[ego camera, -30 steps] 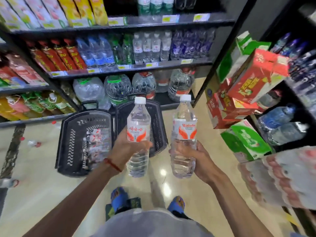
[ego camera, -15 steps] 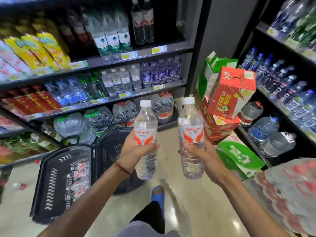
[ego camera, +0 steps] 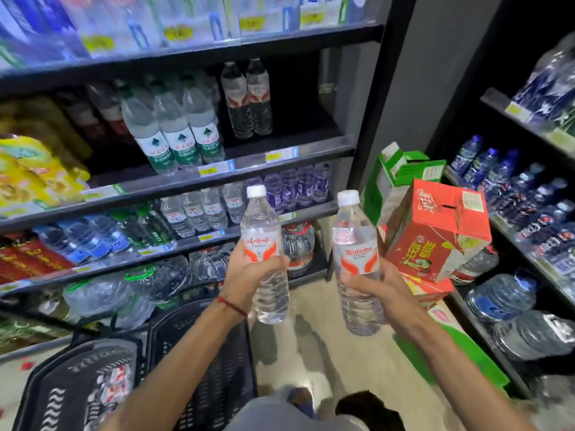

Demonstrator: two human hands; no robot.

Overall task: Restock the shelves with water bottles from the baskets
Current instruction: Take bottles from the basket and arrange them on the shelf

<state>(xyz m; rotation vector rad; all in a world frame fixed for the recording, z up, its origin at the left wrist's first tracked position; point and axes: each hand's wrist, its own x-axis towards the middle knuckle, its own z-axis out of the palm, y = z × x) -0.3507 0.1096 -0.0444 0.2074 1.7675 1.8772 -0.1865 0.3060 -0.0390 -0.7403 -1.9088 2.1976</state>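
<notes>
While upright, 2 water bottles (ego camera: 261,220) (ego camera: 353,233), mid-body within tight clasps: left hand (ego camera: 245,275), right hand (ego camera: 378,286).

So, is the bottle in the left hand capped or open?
Capped: a white cap sits on the neck of the bottle, which the left hand holds upright. Whether the seal is unbroken, cannot tell.

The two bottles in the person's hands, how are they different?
The left bottle shows red Chinese characters on its label; the right bottle shows Latin letters. The left bottle is gripped by the left hand, the right bottle by the right hand. The right bottle sits slightly lower in the view than the left bottle. Both are clear, roughly upright and white-capped, with red-and-white labels.
</notes>
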